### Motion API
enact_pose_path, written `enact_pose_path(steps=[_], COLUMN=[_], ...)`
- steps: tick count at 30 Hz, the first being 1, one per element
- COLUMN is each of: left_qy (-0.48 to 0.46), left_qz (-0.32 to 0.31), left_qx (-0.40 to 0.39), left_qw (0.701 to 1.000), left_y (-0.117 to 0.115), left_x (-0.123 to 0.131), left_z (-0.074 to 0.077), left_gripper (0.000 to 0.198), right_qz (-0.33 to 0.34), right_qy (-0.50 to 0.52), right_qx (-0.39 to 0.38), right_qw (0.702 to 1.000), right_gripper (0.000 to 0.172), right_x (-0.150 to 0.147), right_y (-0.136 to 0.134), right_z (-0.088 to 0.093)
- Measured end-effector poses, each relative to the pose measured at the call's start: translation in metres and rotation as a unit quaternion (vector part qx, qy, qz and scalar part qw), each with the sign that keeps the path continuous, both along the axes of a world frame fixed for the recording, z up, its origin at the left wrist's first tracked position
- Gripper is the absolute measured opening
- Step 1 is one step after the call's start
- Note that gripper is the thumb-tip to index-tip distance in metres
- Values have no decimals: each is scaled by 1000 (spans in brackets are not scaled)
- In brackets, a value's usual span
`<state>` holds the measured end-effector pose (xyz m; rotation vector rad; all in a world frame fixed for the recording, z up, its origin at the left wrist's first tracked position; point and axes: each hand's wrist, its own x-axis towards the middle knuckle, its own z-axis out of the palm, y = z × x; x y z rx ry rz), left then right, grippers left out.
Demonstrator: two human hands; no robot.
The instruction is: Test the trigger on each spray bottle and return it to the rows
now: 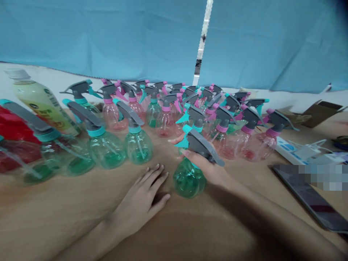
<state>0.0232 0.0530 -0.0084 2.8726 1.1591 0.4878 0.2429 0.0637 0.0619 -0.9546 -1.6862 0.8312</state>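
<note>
My right hand (203, 163) is wrapped round the neck of a green spray bottle (189, 181), below its grey head and turquoise trigger. The bottle is upright; whether its base touches the table cannot be made out. My left hand (148, 192) rests palm down on the wooden table (152, 235), fingers stretched out, just left of that bottle and apart from it. Nearest beyond my left hand stands another green spray bottle (139, 148) with a turquoise collar. Right of the held bottle are pink spray bottles (262, 145) with pink collars.
Several green spray bottles (107, 148) line the left side, with a large labelled bottle (45, 103) and something red (16, 125) behind. More spray bottles crowd the back. On the right lie a dark tablet-like device (304, 195), a power strip (289, 150) and a cardboard box (322, 112).
</note>
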Motion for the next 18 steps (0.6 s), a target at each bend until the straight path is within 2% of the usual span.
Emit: enact_pose_path(steps=[5, 18], left_qy=[1, 9], left_qz=[-1, 7], left_qx=[7, -6], left_qw=[1000, 1000], left_y=[1, -1], left_x=[-1, -1], left_z=[-2, -1], left_gripper=[51, 51], right_qz=[7, 11], right_qy=[7, 10], right_qx=[14, -12], right_qw=[1000, 1000], right_gripper=[30, 30], right_x=[-1, 0], right_y=[0, 1], right_z=[0, -4])
